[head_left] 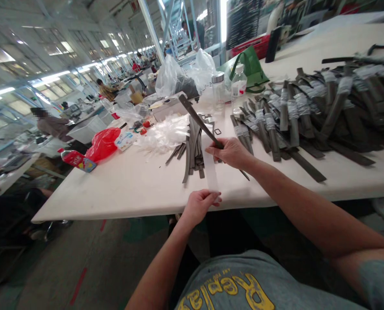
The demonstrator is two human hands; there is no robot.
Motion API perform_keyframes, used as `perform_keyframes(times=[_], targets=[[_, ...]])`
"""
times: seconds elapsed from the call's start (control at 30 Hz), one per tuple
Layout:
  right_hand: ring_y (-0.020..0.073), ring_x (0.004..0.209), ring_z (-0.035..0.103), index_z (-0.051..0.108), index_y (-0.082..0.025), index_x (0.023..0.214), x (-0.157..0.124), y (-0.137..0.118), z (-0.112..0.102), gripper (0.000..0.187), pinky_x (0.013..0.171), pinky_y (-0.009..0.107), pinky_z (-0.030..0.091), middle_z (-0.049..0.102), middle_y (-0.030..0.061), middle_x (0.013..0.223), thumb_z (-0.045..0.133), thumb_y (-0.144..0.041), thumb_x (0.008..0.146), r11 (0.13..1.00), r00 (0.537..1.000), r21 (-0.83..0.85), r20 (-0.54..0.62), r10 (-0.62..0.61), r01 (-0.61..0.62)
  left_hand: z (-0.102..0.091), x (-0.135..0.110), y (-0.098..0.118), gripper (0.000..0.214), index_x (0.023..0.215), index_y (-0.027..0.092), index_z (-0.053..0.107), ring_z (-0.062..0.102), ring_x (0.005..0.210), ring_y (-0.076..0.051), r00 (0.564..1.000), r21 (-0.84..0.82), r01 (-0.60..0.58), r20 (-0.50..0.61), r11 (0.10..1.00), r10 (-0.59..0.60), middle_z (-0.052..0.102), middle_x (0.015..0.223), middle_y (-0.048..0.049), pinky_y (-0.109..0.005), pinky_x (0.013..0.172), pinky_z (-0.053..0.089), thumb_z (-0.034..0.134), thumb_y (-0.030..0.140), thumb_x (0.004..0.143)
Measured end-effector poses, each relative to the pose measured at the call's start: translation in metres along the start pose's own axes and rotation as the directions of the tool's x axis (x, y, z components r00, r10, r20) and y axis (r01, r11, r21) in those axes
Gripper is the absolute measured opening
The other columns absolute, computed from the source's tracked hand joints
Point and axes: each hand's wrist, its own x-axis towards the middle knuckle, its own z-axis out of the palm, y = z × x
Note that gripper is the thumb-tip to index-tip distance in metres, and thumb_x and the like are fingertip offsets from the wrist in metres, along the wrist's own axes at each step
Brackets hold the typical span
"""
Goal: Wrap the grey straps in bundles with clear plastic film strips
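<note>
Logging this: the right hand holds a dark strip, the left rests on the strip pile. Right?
Not the second part: in the head view, the left hand pinches the near end of a white strip, apart from the pile of dark strips. The right hand does hold a dark strip.

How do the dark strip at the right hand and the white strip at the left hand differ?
Colour: the dark strip is grey-brown, the white strip pale. Hold: the right hand grips the dark strip; the left hand pinches the white strip's near end. Both are long and narrow.
</note>
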Motion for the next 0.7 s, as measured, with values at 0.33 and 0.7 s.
perform_keyframes(times=[0.33, 0.7], targets=[[0.0078, 0.04, 0.049, 0.06, -0.014, 0.098, -0.064, 0.008, -0.016, 0.049, 0.038, 0.02, 0.037, 0.062, 0.0008, 0.066, 0.038, -0.057, 0.092, 0.994, 0.995, 0.075, 0.055, 0.081, -0.085, -0.004, 0.02, 0.004, 0.039, 0.07, 0.013, 0.064, 0.063, 0.062, -0.014, 0.972, -0.558, 0.055, -0.161, 0.828, -0.174, 0.065, 0.065, -0.0024, -0.029, 0.068, 0.053, 0.088, 0.038, 0.05], [0.0136, 0.053, 0.055, 0.059, -0.02, 0.08, -0.193, 0.051, -0.003, 0.042, 0.05, 0.024, 0.041, 0.06, 0.0006, 0.063, 0.03, -0.046, 0.096, 0.942, 0.907, -0.191, 0.272, 0.32, -0.275, 0.007, 0.034, 0.004, 0.035, 0.074, 0.015, 0.06, 0.065, 0.061, -0.013, 0.945, -0.725, 0.07, -0.171, 0.685, -0.277, 0.067, 0.069, -0.0014, -0.025, 0.064, 0.052, 0.085, 0.034, 0.059]])
